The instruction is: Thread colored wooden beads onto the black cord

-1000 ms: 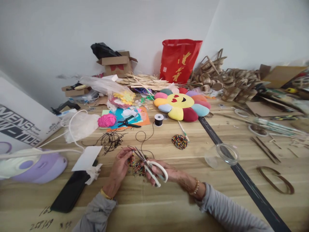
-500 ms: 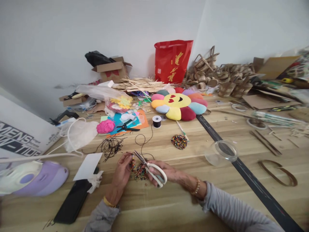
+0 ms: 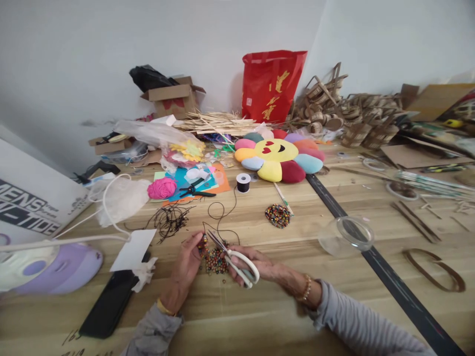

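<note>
My left hand (image 3: 188, 262) pinches a short string of colourful beads (image 3: 202, 245) on black cord, low in the middle of the view. Facing it, my right hand (image 3: 247, 264) is closed around white-handled scissors (image 3: 243, 267), whose blades point up and left toward the beaded string. Under the blades lies a pile of loose beads (image 3: 218, 262) on the table. Black cord (image 3: 221, 217) loops from near my hands up to a spool (image 3: 243, 183). A coiled bead strand (image 3: 278, 215) rests farther right.
Beyond the hands lie tangled black cord (image 3: 172, 217), pliers (image 3: 196, 192) and a flower cushion (image 3: 278, 155). A clear plastic container (image 3: 347, 236) stands at right, across a black strip (image 3: 401, 287). At left are a phone (image 3: 107, 304) and a purple-white device (image 3: 55, 269).
The view has shifted slightly, moving the background a little to the right and up. Both hands keep nearly the same pose, scissors still beside the beaded string.
</note>
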`<state>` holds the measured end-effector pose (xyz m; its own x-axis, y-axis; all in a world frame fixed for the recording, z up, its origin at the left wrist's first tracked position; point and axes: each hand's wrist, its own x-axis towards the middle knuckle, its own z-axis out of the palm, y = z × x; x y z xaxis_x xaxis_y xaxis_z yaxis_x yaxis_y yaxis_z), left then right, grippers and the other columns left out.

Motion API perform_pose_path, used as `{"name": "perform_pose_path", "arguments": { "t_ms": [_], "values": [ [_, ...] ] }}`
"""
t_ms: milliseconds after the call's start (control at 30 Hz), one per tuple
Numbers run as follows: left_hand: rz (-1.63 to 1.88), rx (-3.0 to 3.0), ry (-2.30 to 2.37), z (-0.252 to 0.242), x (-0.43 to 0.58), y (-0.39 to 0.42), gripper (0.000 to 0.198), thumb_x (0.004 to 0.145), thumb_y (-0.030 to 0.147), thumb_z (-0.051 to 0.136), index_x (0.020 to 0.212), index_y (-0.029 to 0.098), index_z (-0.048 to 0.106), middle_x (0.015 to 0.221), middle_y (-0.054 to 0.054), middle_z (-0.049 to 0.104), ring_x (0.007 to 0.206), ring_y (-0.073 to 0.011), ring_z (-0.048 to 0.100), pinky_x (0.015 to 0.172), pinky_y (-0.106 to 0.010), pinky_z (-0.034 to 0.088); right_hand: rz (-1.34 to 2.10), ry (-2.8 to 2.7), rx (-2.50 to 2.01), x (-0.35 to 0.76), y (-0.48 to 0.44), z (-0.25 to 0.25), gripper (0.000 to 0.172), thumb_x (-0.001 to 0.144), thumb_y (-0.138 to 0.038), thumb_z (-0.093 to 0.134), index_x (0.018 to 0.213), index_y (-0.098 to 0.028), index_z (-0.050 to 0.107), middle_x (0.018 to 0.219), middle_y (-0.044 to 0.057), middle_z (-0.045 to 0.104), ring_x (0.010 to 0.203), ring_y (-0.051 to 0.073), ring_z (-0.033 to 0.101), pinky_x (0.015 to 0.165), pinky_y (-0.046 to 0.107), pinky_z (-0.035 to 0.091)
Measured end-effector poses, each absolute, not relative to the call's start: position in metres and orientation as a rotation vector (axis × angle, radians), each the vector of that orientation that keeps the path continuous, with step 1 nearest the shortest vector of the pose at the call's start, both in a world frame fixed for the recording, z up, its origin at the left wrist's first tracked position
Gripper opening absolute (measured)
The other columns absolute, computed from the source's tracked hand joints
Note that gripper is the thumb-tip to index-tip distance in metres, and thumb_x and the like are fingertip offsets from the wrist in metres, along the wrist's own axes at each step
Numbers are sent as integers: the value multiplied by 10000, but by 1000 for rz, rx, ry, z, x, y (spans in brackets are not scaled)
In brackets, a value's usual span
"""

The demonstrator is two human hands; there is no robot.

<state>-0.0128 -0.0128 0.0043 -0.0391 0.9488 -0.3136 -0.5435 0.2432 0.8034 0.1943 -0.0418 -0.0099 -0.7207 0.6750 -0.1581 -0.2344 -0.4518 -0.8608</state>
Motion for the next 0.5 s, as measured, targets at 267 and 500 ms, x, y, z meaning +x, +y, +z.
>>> {"name": "perform_pose_path", "arguments": {
  "t_ms": [267, 500],
  "values": [
    [1315, 609, 1039, 0, -7, -13, 327, 490, 132, 877, 786, 137, 738, 710, 5, 740, 627, -112, 648, 578, -195, 509, 2193, -1183, -629, 195, -44, -7, 558, 732, -633, 731, 942, -166, 509, 720, -29, 608, 516, 60, 580, 446, 152, 477],
    [1372, 627, 1079, 3, -6, -10, 264, 491, 147, 864, 736, 145, 767, 714, -9, 759, 630, -109, 646, 600, -195, 504, 2192, -1209, -655, 195, -43, -5, 586, 705, -651, 740, 947, -178, 492, 713, -34, 602, 519, 62, 575, 446, 153, 479]
  ]
}}
